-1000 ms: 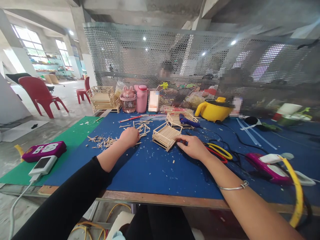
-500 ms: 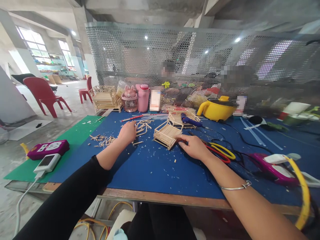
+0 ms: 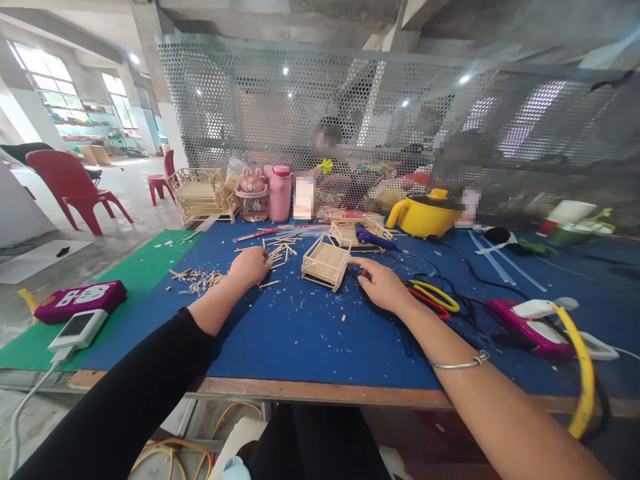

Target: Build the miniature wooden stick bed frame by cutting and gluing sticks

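Observation:
A small wooden stick crate (image 3: 325,262) lies tilted on the blue mat (image 3: 310,333). My right hand (image 3: 381,283) rests just right of it, fingers spread, a fingertip touching its corner. My left hand (image 3: 250,265) reaches into a scatter of loose wooden sticks (image 3: 283,252), its fingers curled over them; whether it grips one is hidden. A pile of stick offcuts (image 3: 197,279) lies to its left. A second stick frame (image 3: 350,235) sits behind the crate with a blue glue gun (image 3: 373,238) on it.
Yellow and red-handled cutters (image 3: 433,298) and black cables lie to the right, beside a pink power strip (image 3: 530,323). A yellow pot (image 3: 425,213), pink bottles (image 3: 279,193) and finished stick crates (image 3: 203,193) stand at the back. People sit behind the mesh screen. A purple power strip (image 3: 80,300) lies left.
My left hand moved from the offcut pile up and right into the loose sticks. My right hand stayed beside the crate. The view shifted slightly.

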`<state>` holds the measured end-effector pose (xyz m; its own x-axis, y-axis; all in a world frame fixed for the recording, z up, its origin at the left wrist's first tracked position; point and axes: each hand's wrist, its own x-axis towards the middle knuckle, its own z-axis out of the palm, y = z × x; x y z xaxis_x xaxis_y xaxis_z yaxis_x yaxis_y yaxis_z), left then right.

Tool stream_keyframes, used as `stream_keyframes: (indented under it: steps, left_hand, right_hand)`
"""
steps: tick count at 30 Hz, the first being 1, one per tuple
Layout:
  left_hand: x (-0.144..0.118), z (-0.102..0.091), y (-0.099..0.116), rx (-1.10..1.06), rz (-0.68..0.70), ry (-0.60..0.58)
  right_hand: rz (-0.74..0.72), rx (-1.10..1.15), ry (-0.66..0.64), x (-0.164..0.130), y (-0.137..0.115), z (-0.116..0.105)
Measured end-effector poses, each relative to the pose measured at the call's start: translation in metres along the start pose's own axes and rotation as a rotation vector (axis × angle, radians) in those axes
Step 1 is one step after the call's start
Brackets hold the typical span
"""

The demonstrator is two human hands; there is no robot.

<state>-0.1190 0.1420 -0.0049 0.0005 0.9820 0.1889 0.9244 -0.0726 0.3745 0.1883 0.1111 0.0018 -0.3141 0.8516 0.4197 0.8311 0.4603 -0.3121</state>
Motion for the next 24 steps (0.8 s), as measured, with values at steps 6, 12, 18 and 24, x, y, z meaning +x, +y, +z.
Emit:
stream_keyframes:
  steps: [6, 12, 18, 24]
  left_hand:
    - [-0.002, -0.007, 0.002, -0.171, -0.020, 0.034]
    - [-0.005, -0.017, 0.007, -0.591, -0.065, -0.027]
    - [-0.014, -0.016, 0.020, -0.984, -0.032, -0.223]
    - [-0.045, -0.014, 0.043, -1.016, 0.119, -0.620]
  right_hand:
    - [-0.093, 0.023, -0.023, -0.005, -0.026, -0.001]
    - [-0.037, -0.030, 0.030, -0.002, -0.026, 0.003]
    - [0.018, 0.057, 0.046, -0.002, -0.013, -0.002]
    - [0.114, 0.232, 0.231, -0.004, 0.001, -0.013]
